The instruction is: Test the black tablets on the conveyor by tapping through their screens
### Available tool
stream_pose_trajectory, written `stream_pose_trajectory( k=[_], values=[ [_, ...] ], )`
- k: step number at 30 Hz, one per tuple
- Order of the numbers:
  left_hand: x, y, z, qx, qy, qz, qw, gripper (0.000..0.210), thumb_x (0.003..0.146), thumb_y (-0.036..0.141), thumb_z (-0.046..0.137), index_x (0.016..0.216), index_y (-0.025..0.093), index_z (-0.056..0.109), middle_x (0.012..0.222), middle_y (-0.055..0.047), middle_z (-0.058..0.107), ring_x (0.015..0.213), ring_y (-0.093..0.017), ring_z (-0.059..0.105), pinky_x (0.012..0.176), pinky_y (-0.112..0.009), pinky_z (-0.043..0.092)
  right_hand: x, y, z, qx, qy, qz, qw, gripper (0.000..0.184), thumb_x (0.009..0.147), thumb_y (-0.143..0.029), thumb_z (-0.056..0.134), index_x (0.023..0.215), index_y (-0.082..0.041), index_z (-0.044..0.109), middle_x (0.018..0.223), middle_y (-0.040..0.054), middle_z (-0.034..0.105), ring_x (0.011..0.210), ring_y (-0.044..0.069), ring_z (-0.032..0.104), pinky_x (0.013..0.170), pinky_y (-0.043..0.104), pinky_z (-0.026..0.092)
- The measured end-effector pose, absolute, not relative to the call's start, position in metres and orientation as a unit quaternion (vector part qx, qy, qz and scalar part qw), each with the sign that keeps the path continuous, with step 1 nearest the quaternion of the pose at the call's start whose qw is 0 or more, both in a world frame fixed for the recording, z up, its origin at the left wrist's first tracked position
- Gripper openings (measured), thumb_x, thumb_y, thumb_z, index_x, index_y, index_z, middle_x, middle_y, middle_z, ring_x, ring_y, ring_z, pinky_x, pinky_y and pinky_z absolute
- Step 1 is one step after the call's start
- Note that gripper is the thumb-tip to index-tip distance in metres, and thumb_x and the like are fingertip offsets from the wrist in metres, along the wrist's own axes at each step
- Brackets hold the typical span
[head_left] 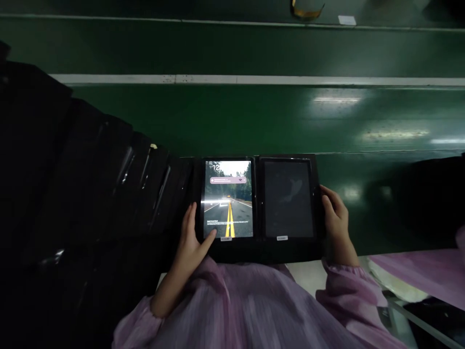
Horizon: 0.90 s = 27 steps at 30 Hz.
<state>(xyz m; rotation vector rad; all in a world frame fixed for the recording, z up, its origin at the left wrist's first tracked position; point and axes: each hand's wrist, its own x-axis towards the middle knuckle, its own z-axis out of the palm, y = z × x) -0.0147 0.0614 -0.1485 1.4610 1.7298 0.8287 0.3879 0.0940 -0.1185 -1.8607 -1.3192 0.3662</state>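
Observation:
Two tablets lie side by side in a black tray [232, 253] in front of my body. The left tablet [238, 213] is lit and shows a road between trees, a clock and a notification bar. The right tablet [288, 198] has a dark screen. My left hand [192, 237] is closed on the tray's left side, its thumb over the lit tablet's lower left corner. At the tray's right edge, my right hand [336, 215] is closed too, thumb on top and most fingers hidden. Small white labels [282, 238] show at the tablets' lower edges.
A row of overlapping black trays [98, 160] leans along the left. The green work surface [232, 116] stretches ahead, crossed by a pale strip [203, 79]. Farther back lie a yellowish band [307, 12] and a white paper piece [347, 20]. A dark shape [432, 203] stands at right.

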Motion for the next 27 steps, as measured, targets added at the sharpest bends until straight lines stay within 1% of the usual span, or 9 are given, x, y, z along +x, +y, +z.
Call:
stream_pose_trajectory(
  k=[2,6,8,11,16,19,22,25,27],
  values=[
    [-0.014,0.062,-0.146,0.589,0.665,0.298,0.349,0.090,0.089,0.050,0.068,0.167,0.021,0.033,0.170,-0.023,0.036,0.163,-0.039,0.027,0.130,-0.063,0.023,0.382,0.086,-0.114,-0.717,-0.569,0.101,0.390,0.041,0.101,-0.054,0.057,0.119,-0.025,0.079,0.123,0.0108,0.079,0.114,0.029,0.074,0.097,0.049,0.061],
    [-0.013,0.062,-0.140,0.614,0.665,0.253,0.340,0.101,0.085,0.051,0.072,0.169,0.022,0.025,0.174,-0.025,0.027,0.165,-0.043,0.019,0.128,-0.067,0.023,0.361,0.057,-0.103,-0.648,-0.668,0.022,0.366,0.027,0.104,-0.031,0.057,0.117,-0.029,0.081,0.128,0.0086,0.077,0.122,0.029,0.071,0.101,0.049,0.060],
    [-0.013,0.061,-0.138,0.622,0.665,0.241,0.336,0.105,0.083,0.051,0.074,0.170,0.021,0.023,0.174,-0.026,0.024,0.165,-0.044,0.018,0.127,-0.068,0.024,0.350,0.042,-0.098,-0.610,-0.711,0.007,0.349,0.028,0.102,-0.022,0.059,0.113,-0.031,0.082,0.127,0.0067,0.076,0.125,0.029,0.069,0.101,0.049,0.060],
    [-0.011,0.060,-0.136,0.634,0.663,0.225,0.329,0.110,0.080,0.050,0.077,0.170,0.018,0.021,0.175,-0.028,0.020,0.165,-0.046,0.016,0.127,-0.069,0.024,0.340,0.027,-0.090,-0.576,-0.751,0.012,0.323,0.030,0.098,-0.016,0.060,0.111,-0.032,0.083,0.128,0.0057,0.075,0.128,0.031,0.066,0.098,0.050,0.061],
    [-0.001,0.074,-0.135,0.607,0.693,0.246,0.301,0.108,0.079,0.048,0.079,0.169,0.020,0.026,0.175,-0.025,0.021,0.164,-0.047,0.016,0.127,-0.067,0.029,0.335,0.019,-0.083,-0.533,-0.789,0.062,0.300,0.032,0.094,-0.013,0.060,0.110,-0.029,0.083,0.137,0.0064,0.072,0.134,0.032,0.061,0.101,0.047,0.060],
    [0.000,0.093,-0.137,0.561,0.702,0.325,0.294,0.093,0.088,0.050,0.070,0.166,0.018,0.032,0.171,-0.026,0.027,0.159,-0.044,0.034,0.127,-0.061,0.034,0.336,0.022,-0.087,-0.517,-0.802,0.076,0.289,0.033,0.093,-0.014,0.062,0.112,-0.031,0.084,0.142,0.0037,0.069,0.138,0.033,0.056,0.107,0.049,0.056],
    [-0.005,0.104,-0.137,0.531,0.689,0.368,0.328,0.084,0.093,0.051,0.066,0.166,0.022,0.035,0.169,-0.023,0.031,0.151,-0.039,0.048,0.123,-0.056,0.043,0.337,0.031,-0.098,-0.537,-0.795,0.049,0.277,0.032,0.094,-0.017,0.065,0.113,-0.037,0.083,0.149,-0.0003,0.064,0.146,0.034,0.048,0.114,0.053,0.050],
    [-0.011,0.098,-0.134,0.522,0.682,0.362,0.361,0.079,0.095,0.050,0.065,0.166,0.027,0.036,0.171,-0.018,0.035,0.156,-0.035,0.042,0.126,-0.053,0.038,0.339,0.043,-0.107,-0.621,-0.735,0.024,0.271,0.032,0.098,-0.029,0.065,0.124,-0.041,0.078,0.157,-0.0003,0.056,0.153,0.040,0.037,0.120,0.064,0.041],
    [-0.014,0.086,-0.134,0.518,0.687,0.348,0.373,0.077,0.096,0.050,0.066,0.165,0.029,0.038,0.171,-0.016,0.038,0.158,-0.034,0.039,0.128,-0.053,0.034,0.342,0.049,-0.110,-0.686,-0.670,0.025,0.283,0.037,0.101,-0.039,0.060,0.136,-0.039,0.072,0.157,0.0048,0.055,0.152,0.041,0.040,0.119,0.068,0.040]
  ],
)
